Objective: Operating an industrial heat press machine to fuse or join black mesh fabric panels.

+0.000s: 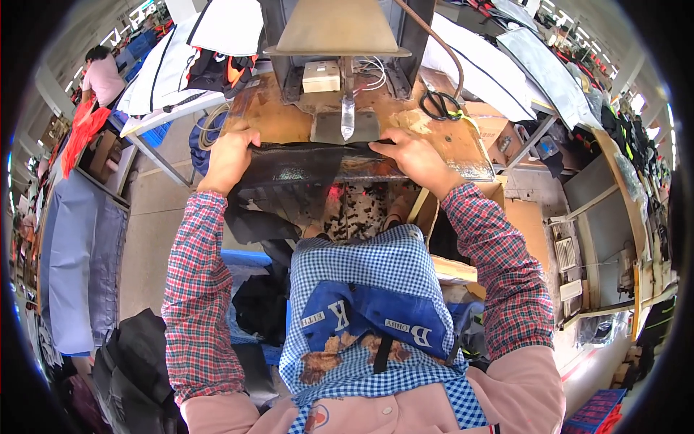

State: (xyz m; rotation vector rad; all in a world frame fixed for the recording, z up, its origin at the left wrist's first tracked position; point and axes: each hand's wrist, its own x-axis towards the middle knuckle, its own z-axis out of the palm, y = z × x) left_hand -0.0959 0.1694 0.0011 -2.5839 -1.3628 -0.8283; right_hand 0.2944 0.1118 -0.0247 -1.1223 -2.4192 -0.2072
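Head view, and I'm looking straight down on the counter: its front edge runs just below both hands, its right front corner shows past the right forearm, and worn brown wood shows on either side of the metal plate. Off its left edge there's a stretch of grey floor.

Both hands are closed here: the left hand grips the left end of one black sheet, the right hand pinches its upper edge further right. The sheet lies along the front edge and drapes over it, on the near side of the one metal nozzle above the plate.

Containers now: one blue crate far off at lower right, red stuff beside it; one cardboard box beyond the right edge, contents hidden from me. Counting on: one switch box near the back edge, one black looped item toward the back right corner.
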